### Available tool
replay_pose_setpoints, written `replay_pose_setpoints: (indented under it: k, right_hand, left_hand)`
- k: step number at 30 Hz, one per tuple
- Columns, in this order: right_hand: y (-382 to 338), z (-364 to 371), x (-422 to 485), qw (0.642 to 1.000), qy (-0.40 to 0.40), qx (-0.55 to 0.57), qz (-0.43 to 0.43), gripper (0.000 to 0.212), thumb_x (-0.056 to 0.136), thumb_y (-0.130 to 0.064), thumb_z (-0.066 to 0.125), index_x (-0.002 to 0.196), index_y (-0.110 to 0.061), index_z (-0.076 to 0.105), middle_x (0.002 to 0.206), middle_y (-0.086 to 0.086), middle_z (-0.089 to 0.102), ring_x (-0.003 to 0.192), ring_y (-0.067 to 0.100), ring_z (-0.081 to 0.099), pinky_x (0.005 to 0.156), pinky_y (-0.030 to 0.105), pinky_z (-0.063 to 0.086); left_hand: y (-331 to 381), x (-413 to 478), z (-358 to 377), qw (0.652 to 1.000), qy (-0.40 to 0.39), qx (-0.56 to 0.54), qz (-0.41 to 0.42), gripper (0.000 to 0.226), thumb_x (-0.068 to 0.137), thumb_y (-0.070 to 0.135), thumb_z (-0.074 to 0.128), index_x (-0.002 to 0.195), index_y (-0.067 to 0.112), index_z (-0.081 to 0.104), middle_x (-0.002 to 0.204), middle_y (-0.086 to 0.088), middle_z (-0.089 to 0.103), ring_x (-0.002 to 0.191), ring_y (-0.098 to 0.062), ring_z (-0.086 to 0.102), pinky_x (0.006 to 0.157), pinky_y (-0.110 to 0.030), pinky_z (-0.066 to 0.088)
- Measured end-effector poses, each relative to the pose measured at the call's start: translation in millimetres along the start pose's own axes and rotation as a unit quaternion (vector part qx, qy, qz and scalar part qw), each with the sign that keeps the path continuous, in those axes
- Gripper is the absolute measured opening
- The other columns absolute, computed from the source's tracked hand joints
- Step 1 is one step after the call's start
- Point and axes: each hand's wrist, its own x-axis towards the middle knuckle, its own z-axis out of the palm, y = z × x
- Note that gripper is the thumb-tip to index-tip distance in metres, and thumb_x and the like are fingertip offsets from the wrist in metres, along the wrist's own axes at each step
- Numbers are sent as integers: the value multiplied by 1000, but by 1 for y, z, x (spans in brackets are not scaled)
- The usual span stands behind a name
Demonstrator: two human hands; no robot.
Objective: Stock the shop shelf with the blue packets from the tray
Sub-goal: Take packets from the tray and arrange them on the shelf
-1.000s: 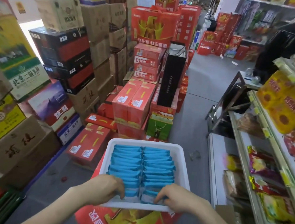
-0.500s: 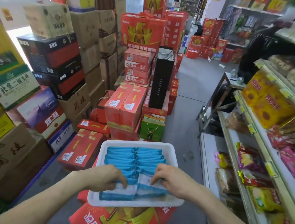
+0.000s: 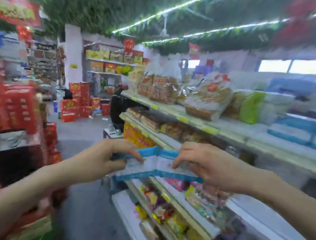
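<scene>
Both my hands hold a bunch of blue and white packets (image 3: 157, 164) in the air, in front of the shop shelf (image 3: 227, 136). My left hand (image 3: 108, 157) grips the left end of the bunch, my right hand (image 3: 204, 163) grips the right end. The packets hang at about the height of the shelf's middle boards. Similar blue and white packets (image 3: 300, 131) lie stacked on the upper board at the far right. The tray is out of view. The whole frame is blurred by motion.
Bagged snacks (image 3: 184, 91) fill the upper board, and coloured sweets (image 3: 167, 207) fill the lower ones. Red gift boxes (image 3: 12, 112) are stacked at the left. A grey floor aisle (image 3: 84, 133) runs between them towards more red boxes (image 3: 77, 104) at the back.
Both hands have lifted a bunch of blue packets out of the tray and up to shelf height. My view has swung up and right, from the tray to the shelf.
</scene>
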Motion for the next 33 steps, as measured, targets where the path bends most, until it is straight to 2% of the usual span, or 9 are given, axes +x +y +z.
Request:
replay_pose_setpoints:
  k: [5, 7, 11, 14, 17, 20, 22, 26, 33]
  right_hand:
    - [76, -114, -121, 981, 26, -98, 164, 33, 88, -3, 63, 109, -26, 73, 106, -11, 57, 101, 8, 55, 89, 24, 39]
    - [102, -152, -173, 966, 17, -126, 226, 33, 90, -8, 65, 109, -35, 71, 110, -12, 59, 105, 9, 57, 96, 31, 44]
    - [156, -217, -273, 932, 9, -154, 329, 34, 92, -10, 65, 106, -41, 69, 113, -16, 58, 107, 6, 55, 99, 35, 45]
    - [202, -252, -339, 902, 10, -171, 397, 34, 92, -11, 63, 103, -42, 69, 113, -17, 60, 107, 5, 55, 100, 35, 46]
    - [255, -271, -398, 874, -3, -189, 449, 34, 92, -7, 61, 102, -38, 69, 110, -15, 56, 103, 5, 52, 99, 33, 46]
    - [308, -273, -441, 863, -1, -173, 475, 36, 89, 0, 60, 104, -31, 73, 101, -24, 52, 100, 4, 51, 99, 30, 44]
    - [341, -268, -456, 864, 6, -154, 480, 39, 88, 3, 57, 103, -28, 74, 102, -24, 54, 101, 6, 53, 99, 30, 44]
    - [395, -246, -461, 861, -8, -141, 488, 40, 88, 2, 52, 102, -30, 71, 114, -8, 60, 102, 15, 58, 94, 33, 49]
    - [454, -218, -460, 856, 10, -172, 487, 47, 81, 4, 51, 93, -41, 57, 111, -3, 65, 95, 22, 62, 85, 46, 57]
  left_hand:
    - [100, 180, 52, 987, -55, -40, 146, 47, 95, -3, 60, 107, 40, 75, 117, 25, 64, 107, 3, 62, 82, -14, 48]
    - [142, 239, 78, 979, -73, -53, 185, 48, 96, -3, 59, 105, 40, 76, 114, 27, 64, 102, 5, 62, 79, -10, 46]
    - [223, 345, 132, 966, -104, -55, 230, 50, 97, 2, 56, 105, 48, 75, 117, 29, 63, 108, 2, 60, 86, -20, 52]
    - [281, 415, 169, 956, -119, -38, 264, 50, 95, 4, 57, 106, 49, 74, 124, 21, 63, 115, -7, 60, 96, -33, 55]
    - [329, 472, 206, 953, -102, -42, 284, 51, 92, -1, 58, 105, 45, 76, 120, 17, 67, 106, -5, 64, 90, -34, 58]
    - [364, 514, 237, 956, -78, -55, 278, 52, 91, -7, 57, 104, 38, 78, 114, 22, 66, 94, 12, 61, 74, -12, 53]
    - [377, 535, 251, 957, -68, -50, 279, 50, 91, -9, 57, 106, 34, 78, 112, 20, 67, 90, 18, 59, 69, -6, 47]
    - [382, 564, 269, 960, -60, -25, 273, 45, 95, 0, 59, 105, 39, 77, 112, 14, 69, 90, 0, 65, 67, -10, 49]
    - [375, 591, 282, 962, -65, -36, 263, 44, 97, -1, 58, 106, 38, 77, 113, 15, 67, 85, 2, 65, 66, -15, 54]
